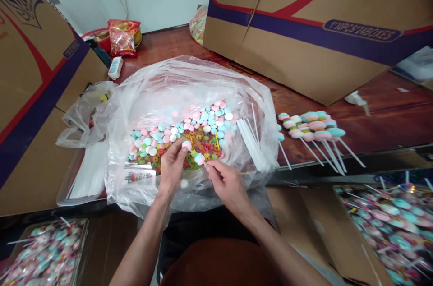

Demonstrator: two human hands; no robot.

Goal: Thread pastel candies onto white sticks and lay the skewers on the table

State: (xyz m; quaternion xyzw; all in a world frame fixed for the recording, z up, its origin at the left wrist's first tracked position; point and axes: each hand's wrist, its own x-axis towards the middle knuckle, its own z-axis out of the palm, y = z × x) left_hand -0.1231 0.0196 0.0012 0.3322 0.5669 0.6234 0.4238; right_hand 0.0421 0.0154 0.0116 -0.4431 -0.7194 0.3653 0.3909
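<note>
Between the fingertips of my left hand (172, 164) is a pink-and-white candy (186, 144), pinched at the tip of a thin stick. My right hand (226, 180) grips the lower end of that stick, which carries a candy skewer (199, 159) with green, blue and pink pieces. Both hands hover over a clear plastic bag (189, 67) spread open on the table. Inside it lie pastel round candies (165, 132) and colourful ring gummies (203, 144). White sticks (250, 144) rest at the bag's right side.
Finished-looking candy skewers (316, 128) lie on the table at right. Large cardboard boxes (304, 42) stand behind and at left. More white sticks (88, 173) sit in a tray at left. Boxes of wrapped skewers (392, 218) are below the table edge on both sides.
</note>
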